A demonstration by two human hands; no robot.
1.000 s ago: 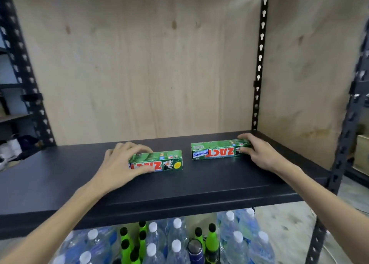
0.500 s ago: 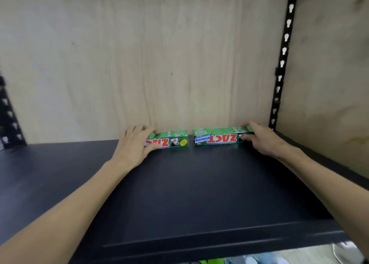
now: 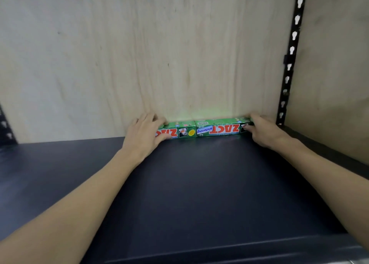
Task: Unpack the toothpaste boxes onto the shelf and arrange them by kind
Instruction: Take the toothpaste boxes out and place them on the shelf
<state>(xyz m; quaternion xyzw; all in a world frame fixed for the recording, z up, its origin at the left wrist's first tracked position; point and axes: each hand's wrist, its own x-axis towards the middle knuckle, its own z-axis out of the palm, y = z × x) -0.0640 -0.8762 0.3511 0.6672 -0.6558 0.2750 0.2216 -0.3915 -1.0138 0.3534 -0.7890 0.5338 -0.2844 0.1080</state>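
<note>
Two green ZACT toothpaste boxes lie end to end along the back of the black shelf (image 3: 199, 193), against the plywood back panel, their print upside down. My left hand (image 3: 143, 136) grips the left box (image 3: 183, 131) at its left end, fingers over the top and thumb on the front. My right hand (image 3: 261, 132) holds the right box (image 3: 219, 128) at its right end, fingers on top and thumb at the front. The boxes' inner ends touch.
The plywood back panel (image 3: 139, 54) rises behind the boxes. A black perforated upright (image 3: 291, 54) stands at the right rear corner, with a plywood side panel (image 3: 335, 64) beyond it. Another dark upright (image 3: 5, 124) shows at the left edge.
Both hands have slid the two boxes from the shelf's front to the back panel and brought them together. The view has moved closer into the shelf.
</note>
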